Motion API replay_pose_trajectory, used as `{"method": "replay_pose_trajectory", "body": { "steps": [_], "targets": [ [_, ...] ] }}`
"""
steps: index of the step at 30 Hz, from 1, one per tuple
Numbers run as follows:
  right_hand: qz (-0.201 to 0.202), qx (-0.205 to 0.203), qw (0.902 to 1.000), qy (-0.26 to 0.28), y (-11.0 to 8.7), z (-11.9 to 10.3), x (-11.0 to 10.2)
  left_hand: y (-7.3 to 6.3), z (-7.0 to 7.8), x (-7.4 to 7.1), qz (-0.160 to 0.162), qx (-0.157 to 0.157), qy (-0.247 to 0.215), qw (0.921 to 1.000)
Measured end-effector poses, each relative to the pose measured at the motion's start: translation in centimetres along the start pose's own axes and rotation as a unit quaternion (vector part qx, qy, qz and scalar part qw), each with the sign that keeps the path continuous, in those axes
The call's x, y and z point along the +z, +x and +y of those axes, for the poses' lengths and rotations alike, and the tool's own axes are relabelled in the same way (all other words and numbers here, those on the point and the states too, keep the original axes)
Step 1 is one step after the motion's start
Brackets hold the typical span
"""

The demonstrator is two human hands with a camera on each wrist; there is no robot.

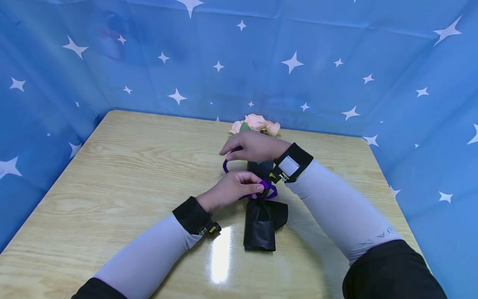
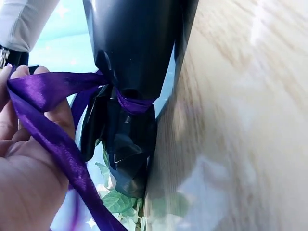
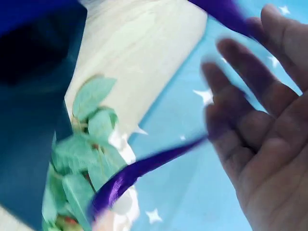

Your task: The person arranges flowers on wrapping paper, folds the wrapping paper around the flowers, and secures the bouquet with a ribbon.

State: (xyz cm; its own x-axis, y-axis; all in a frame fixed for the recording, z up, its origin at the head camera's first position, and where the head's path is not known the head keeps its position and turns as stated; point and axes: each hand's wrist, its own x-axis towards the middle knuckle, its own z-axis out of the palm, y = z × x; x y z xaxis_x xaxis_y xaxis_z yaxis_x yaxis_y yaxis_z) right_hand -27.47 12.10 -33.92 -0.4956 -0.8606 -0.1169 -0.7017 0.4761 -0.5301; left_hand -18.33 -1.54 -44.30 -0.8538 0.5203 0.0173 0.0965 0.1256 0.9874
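A bouquet of pale pink flowers in black wrapping paper lies on the table, its blooms toward the back. A purple ribbon runs round the gathered waist of the wrap. My left hand pinches a loop of this ribbon just above the waist, between thumb and fingers. Higher up, over the wrap and close to the blooms, my right hand holds another length of ribbon near the thumb; its other fingers are loosely bent. The right hand and forearm hide part of the wrap in the head view.
The bouquet rests on a light wood-grain table. Behind and beside it hangs a blue cloth with white stars. Green leaves stick out of the wrap beside the right hand.
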Motion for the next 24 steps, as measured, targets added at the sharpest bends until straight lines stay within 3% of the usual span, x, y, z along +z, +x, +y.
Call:
{"method": "replay_pose_trajectory", "body": {
  "steps": [9, 15, 19, 24],
  "targets": [
    [0.024, 0.026, 0.9993, 0.009, 0.2, 0.7, 1.1, 0.1, -0.4, -0.3, 0.011, 0.003, -0.023, 0.9997],
    [0.071, 0.057, 0.9955, 0.027, -2.1, 1.7, 1.2, 0.4, -0.1, -0.4, 0.037, -0.012, -0.024, 0.9989],
    [0.109, 0.095, 0.9858, 0.085, -4.9, 2.2, 2.1, 0.4, -0.2, -0.3, 0.064, -0.012, -0.041, 0.9970],
    [0.153, 0.133, 0.9641, 0.171, -8.4, 2.3, 4.3, 0.4, -0.3, -0.2, 0.094, -0.017, -0.093, 0.9911]
  ]
}}
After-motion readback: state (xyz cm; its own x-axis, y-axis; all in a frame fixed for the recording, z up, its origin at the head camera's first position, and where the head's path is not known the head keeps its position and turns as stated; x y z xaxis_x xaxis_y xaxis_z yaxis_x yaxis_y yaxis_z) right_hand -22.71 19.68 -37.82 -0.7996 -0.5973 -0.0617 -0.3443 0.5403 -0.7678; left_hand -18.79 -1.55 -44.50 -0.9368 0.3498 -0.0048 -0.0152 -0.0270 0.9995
